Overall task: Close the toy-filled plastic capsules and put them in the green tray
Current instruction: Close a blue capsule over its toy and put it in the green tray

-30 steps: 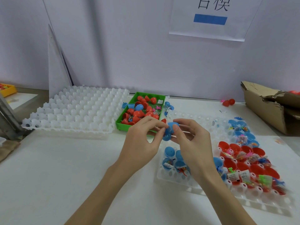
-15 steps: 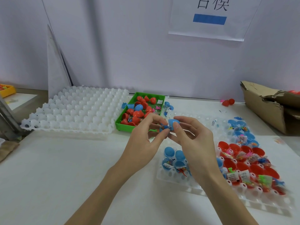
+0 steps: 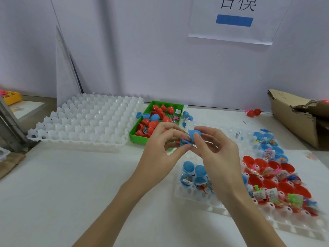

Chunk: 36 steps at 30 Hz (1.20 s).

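1. Above the middle of the bench (image 3: 71, 193), in the head view (the only one), both hands meet over a blue capsule (image 3: 191, 137) that is not yet closed: the left hand (image 3: 160, 150) pinches the lower half between thumb and fingertips, and the right hand (image 3: 216, 154) pinches the domed upper half, tilted over it. Holding one half in each hand lets the rims be lined up and pressed together; I judge the closing step is under way.
2. Just behind the hands lies the green tray (image 3: 138, 138), already holding closed red capsules and a blue one, close enough for a short drop once this one is shut.
3. Below and to the right of the hands, a clear holder tray (image 3: 231, 209) keeps open capsule halves (image 3: 277, 182) upright in its wells, red and blue, with small packeted toys in them (this keeps the fillings from spilling while they wait). Many remain, so the task looks far from done.
4. At the left, a white cell tray (image 3: 85, 122) lies beside the green tray; at the far right stands a torn cardboard box (image 3: 293, 118).
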### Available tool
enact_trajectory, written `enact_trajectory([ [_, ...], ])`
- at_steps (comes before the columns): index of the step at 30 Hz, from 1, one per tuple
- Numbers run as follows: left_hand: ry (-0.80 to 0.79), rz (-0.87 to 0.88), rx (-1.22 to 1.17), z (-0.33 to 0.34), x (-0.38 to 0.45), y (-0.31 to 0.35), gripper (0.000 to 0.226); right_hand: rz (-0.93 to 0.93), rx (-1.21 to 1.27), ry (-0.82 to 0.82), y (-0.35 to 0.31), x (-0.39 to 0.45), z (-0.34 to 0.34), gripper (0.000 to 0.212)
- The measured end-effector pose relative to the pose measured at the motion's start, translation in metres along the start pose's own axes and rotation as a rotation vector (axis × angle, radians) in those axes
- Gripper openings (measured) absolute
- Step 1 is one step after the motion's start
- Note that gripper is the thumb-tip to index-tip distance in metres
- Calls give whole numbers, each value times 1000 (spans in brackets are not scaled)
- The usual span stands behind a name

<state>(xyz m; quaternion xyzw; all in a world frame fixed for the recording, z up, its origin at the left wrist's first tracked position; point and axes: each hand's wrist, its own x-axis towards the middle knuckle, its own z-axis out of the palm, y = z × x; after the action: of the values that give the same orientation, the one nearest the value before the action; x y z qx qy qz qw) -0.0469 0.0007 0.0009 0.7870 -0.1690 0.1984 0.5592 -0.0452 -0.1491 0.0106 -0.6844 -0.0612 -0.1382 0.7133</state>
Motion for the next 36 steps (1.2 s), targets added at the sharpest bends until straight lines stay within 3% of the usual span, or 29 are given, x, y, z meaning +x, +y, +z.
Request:
enact_trajectory([
  [11,56,-36,6,1,-1,0,19,12,20,-6,1,0,1,11],
  [21,37,-10,63,4,-3,-1,38,29,3,7,1,-1,1,11],
  [25,62,-43,-31,5,-3,-1,39,45,25,27,0,-1,2,9],
  [31,28,0,-9,1,0,-4,18,156,149,50,-3,1,-1,11],
  [36,26,100,113,0,0,-2,14,182,152,36,-4,0,0,12],
])
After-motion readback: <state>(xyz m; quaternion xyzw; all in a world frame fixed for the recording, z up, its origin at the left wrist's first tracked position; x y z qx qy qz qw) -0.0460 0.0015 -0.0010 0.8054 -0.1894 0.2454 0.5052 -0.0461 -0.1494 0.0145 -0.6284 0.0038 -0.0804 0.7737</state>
